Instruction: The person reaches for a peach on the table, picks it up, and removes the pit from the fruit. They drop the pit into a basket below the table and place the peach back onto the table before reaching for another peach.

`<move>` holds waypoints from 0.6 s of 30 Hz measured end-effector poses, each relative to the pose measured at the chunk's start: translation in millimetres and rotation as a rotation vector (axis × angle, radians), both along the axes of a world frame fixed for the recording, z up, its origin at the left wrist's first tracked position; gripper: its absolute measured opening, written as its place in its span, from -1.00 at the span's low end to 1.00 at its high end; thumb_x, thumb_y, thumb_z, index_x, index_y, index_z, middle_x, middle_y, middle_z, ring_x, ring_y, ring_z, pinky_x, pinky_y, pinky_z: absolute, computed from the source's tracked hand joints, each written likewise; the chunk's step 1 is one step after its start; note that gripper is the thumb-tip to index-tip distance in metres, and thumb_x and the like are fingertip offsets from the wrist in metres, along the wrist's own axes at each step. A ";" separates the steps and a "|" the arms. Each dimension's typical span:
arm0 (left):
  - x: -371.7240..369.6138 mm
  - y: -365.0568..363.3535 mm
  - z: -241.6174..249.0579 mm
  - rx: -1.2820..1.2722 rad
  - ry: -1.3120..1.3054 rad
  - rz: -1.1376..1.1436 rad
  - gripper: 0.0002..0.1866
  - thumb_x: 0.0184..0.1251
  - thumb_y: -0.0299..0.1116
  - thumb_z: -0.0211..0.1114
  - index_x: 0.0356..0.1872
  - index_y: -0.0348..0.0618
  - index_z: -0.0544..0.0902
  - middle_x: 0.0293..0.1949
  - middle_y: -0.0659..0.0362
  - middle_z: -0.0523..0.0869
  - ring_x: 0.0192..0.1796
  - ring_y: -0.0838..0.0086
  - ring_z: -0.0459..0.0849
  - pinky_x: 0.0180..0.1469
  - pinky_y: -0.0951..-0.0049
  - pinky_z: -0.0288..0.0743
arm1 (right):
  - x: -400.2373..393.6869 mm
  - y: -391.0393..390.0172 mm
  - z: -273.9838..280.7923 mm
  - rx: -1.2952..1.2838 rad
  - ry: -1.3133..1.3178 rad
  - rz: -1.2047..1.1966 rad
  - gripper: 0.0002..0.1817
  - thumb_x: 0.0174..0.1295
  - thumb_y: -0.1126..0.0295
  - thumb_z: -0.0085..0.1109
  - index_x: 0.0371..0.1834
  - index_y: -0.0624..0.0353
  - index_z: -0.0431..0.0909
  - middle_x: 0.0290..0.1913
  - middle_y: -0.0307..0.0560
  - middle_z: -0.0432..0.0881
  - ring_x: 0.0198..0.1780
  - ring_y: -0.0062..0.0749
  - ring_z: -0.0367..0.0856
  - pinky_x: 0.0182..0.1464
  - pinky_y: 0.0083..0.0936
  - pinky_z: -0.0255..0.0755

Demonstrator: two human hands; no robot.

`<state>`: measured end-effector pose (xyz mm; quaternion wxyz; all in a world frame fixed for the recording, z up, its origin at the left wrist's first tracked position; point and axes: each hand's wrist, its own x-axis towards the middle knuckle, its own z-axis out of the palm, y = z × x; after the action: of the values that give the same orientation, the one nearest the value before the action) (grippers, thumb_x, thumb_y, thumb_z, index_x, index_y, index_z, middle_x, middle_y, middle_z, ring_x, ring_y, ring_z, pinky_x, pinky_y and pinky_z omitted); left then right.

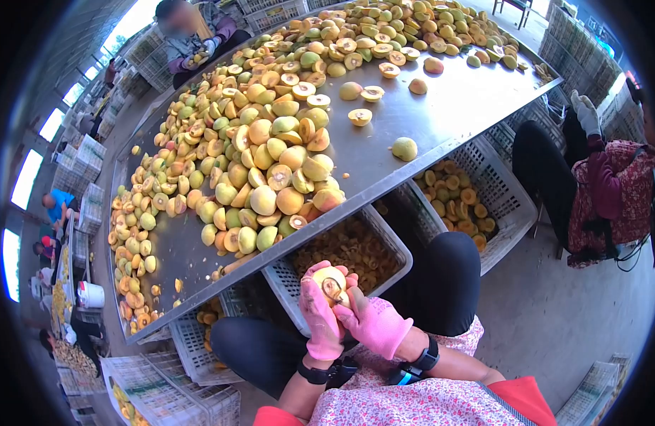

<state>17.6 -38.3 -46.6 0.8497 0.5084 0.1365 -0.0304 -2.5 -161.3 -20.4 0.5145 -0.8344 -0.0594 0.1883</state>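
Observation:
Above my lap, my left hand in a pink glove is closed around a halved peach, cut face up. My right hand, gloved the same way, presses its fingers against that face. It grips what looks like a loop-bladed pitting knife, a thin dark ring over the peach's middle; its handle is hidden in the glove. Below and beyond both hands is a grey plastic crate of pits and scraps. A large heap of halved peaches covers much of the metal table ahead.
The table's raised front edge runs diagonally just past my hands. A crate of peach halves stands beside my right knee, with more crates at lower left. Co-workers sit across the table and at the right.

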 end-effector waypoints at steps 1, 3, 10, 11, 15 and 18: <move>-0.4 0.7 -0.5 0.023 0.014 -0.007 -0.25 0.56 0.42 -0.16 0.26 -0.10 0.44 0.00 0.03 0.68 -0.02 0.15 0.77 0.10 0.19 0.69 | -0.6 -1.4 -1.1 0.001 0.000 -0.004 -0.47 0.54 0.00 0.01 0.18 0.34 0.37 -0.32 0.30 0.71 -0.26 0.25 0.73 -0.22 -0.02 0.58; 0.3 0.4 2.7 0.044 0.028 -0.019 -0.25 0.56 0.41 -0.16 0.26 -0.10 0.44 -0.02 0.03 0.68 -0.03 0.14 0.77 0.09 0.19 0.69 | -3.1 -5.0 -3.4 -0.011 -0.024 0.006 -0.52 0.55 0.00 0.01 0.12 0.28 0.39 -0.34 0.28 0.71 -0.26 0.24 0.73 -0.24 -0.03 0.58; -3.1 -16.9 19.4 -0.064 0.020 0.055 -0.27 0.57 0.40 -0.18 0.24 -0.10 0.43 -0.03 0.03 0.68 -0.05 0.16 0.78 0.09 0.19 0.70 | -9.1 -3.9 -4.3 0.093 -0.087 -0.072 -0.57 0.54 0.00 0.04 0.06 0.19 0.38 -0.36 0.23 0.70 -0.30 0.22 0.72 -0.27 -0.05 0.57; -4.3 -18.8 17.9 -0.027 -0.023 0.072 -0.26 0.57 0.41 -0.18 0.25 -0.10 0.42 -0.03 0.03 0.67 -0.05 0.17 0.77 0.11 0.20 0.69 | -8.9 -4.2 -4.1 0.096 -0.089 -0.080 -0.57 0.54 0.00 0.04 0.06 0.19 0.38 -0.36 0.23 0.70 -0.30 0.22 0.72 -0.27 -0.05 0.57; -9.1 -22.4 12.2 0.063 -0.132 0.092 -0.24 0.54 0.43 -0.15 0.27 -0.11 0.38 0.00 0.01 0.66 -0.02 0.20 0.77 0.18 0.21 0.65 | -11.8 -3.1 -6.0 0.064 -0.056 -0.075 -0.58 0.55 0.01 0.03 0.04 0.20 0.38 -0.37 0.27 0.70 -0.31 0.24 0.72 -0.27 -0.03 0.56; -12.1 -22.9 12.8 0.105 -0.130 0.097 -0.23 0.53 0.43 -0.12 0.27 -0.12 0.38 0.01 0.00 0.67 0.00 0.19 0.76 0.20 0.21 0.64 | -14.1 -2.2 -6.0 0.067 -0.040 -0.078 -0.57 0.55 0.00 0.01 0.04 0.20 0.37 -0.38 0.29 0.69 -0.31 0.25 0.72 -0.28 -0.01 0.56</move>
<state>5.5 -61.2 -33.8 0.8293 0.5461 0.1069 0.0509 -16.6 -163.5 -26.4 0.5478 -0.8221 -0.0432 0.1491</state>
